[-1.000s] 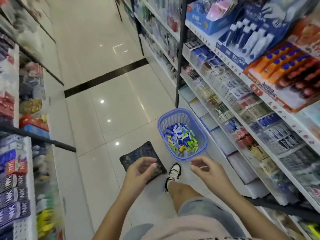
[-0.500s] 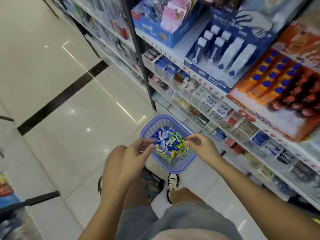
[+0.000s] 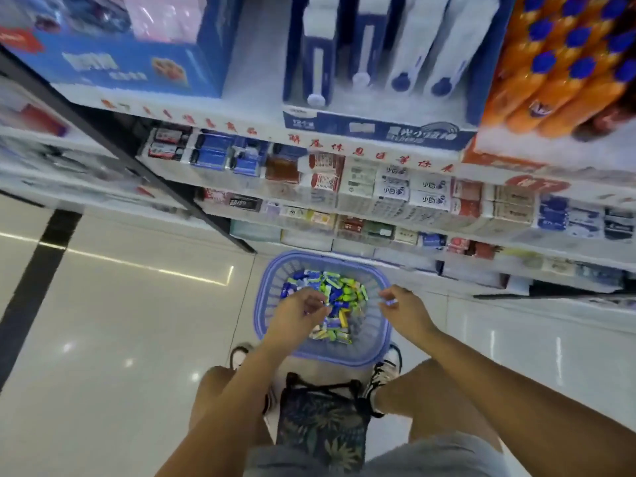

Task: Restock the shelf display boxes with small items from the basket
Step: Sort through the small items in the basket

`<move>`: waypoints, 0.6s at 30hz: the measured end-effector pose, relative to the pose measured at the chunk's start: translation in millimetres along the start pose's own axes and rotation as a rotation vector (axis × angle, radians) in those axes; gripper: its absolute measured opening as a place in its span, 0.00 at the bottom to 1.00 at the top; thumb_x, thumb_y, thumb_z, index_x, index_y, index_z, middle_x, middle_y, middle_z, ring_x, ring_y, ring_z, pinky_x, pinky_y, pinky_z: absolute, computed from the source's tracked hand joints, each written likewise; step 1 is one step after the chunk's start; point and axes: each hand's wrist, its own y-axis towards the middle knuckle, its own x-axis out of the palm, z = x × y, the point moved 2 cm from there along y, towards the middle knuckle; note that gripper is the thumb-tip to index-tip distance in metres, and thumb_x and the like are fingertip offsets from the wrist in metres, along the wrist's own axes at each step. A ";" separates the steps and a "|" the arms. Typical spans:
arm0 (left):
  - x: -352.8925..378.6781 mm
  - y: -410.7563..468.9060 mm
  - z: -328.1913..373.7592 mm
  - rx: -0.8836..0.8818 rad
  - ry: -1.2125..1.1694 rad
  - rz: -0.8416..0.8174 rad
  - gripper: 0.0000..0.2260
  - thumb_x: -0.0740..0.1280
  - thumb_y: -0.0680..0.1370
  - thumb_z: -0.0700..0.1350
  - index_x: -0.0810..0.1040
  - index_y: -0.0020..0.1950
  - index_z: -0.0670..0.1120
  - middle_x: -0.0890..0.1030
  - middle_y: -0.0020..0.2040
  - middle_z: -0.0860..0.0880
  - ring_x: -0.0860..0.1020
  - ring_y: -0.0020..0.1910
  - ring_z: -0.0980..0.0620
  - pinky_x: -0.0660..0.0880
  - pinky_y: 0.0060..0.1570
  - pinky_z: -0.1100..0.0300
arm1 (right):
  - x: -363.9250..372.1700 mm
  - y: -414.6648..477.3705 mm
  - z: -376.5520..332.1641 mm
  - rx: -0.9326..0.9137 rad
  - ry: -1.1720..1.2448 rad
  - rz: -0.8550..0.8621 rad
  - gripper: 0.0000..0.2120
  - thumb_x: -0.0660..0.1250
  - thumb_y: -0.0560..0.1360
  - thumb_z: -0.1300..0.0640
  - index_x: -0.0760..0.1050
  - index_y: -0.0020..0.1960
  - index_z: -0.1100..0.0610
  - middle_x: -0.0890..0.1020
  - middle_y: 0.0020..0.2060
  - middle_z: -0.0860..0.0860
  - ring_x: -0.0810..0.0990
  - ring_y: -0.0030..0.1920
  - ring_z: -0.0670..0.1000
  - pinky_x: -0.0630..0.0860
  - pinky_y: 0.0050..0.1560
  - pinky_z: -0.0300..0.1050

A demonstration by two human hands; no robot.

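- Left hand (image 3: 301, 313) hangs over the middle of the purple basket (image 3: 323, 360). Its fingers are bent and the tips are close to the thumb. Blur hides whether it pinches anything, so one cannot tell.
- Right hand (image 3: 407, 309) is at 3 o'clock of the basket, above the right rim. Its fingers are also curled toward the thumb, and whether something is between them cannot be told.
- Small items (image 3: 339, 294), wrapped in blue, green and yellow, lie in a loose pile on the bottom of the basket, between the two hands.
- The basket stands on the glossy tiled floor (image 3: 120, 321).
- At 12 o'clock from the basket are the shelves (image 3: 344, 146), with small display boxes (image 3: 395, 191) side by side on the lower levels.
- On the top level are orange bottles (image 3: 564, 63) with blue caps at 1 o'clock and a blue carton (image 3: 130, 67) at 11 o'clock.
- At 6 o'clock of the basket, between the person's knees, lies a dark cushion (image 3: 323, 428) with a leaf pattern.
- One shoe (image 3: 385, 370) is just beside the near right corner of the basket.
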 end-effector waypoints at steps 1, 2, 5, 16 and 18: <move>1.6 18.0 -16.2 0.008 0.044 -0.037 0.10 0.70 0.75 0.43 0.79 0.54 0.42 0.81 0.45 0.47 0.79 0.44 0.53 0.75 0.45 0.63 | 16.3 15.0 9.1 0.041 0.004 -0.006 0.15 0.66 0.76 0.58 0.74 0.61 0.61 0.77 0.59 0.56 0.77 0.57 0.55 0.71 0.54 0.43; 4.0 36.2 -33.2 0.010 0.075 -0.067 0.10 0.70 0.75 0.43 0.79 0.54 0.42 0.82 0.46 0.46 0.79 0.45 0.52 0.75 0.46 0.62 | 32.2 30.9 18.4 0.072 -0.007 -0.017 0.15 0.66 0.76 0.59 0.73 0.62 0.61 0.77 0.60 0.57 0.76 0.59 0.56 0.70 0.55 0.42; 22.1 90.9 -92.1 -0.001 0.161 -0.147 0.09 0.70 0.75 0.43 0.78 0.53 0.43 0.81 0.45 0.47 0.80 0.45 0.51 0.77 0.47 0.59 | 78.7 79.8 47.4 0.127 -0.054 -0.035 0.16 0.65 0.76 0.58 0.72 0.61 0.62 0.77 0.60 0.58 0.75 0.61 0.56 0.68 0.57 0.42; 162.2 251.7 -297.7 0.198 0.705 -0.452 0.12 0.66 0.76 0.48 0.77 0.57 0.46 0.80 0.54 0.46 0.78 0.53 0.46 0.72 0.48 0.58 | 212.8 238.2 166.1 0.150 -0.194 -0.076 0.21 0.63 0.77 0.53 0.68 0.66 0.62 0.74 0.63 0.62 0.75 0.62 0.58 0.71 0.58 0.45; 185.3 263.9 -320.6 0.283 0.738 -0.506 0.15 0.66 0.76 0.47 0.75 0.61 0.45 0.77 0.59 0.44 0.76 0.58 0.44 0.71 0.51 0.57 | 227.5 256.3 184.1 0.148 -0.226 -0.043 0.22 0.63 0.76 0.51 0.68 0.67 0.60 0.74 0.63 0.61 0.74 0.63 0.58 0.70 0.60 0.47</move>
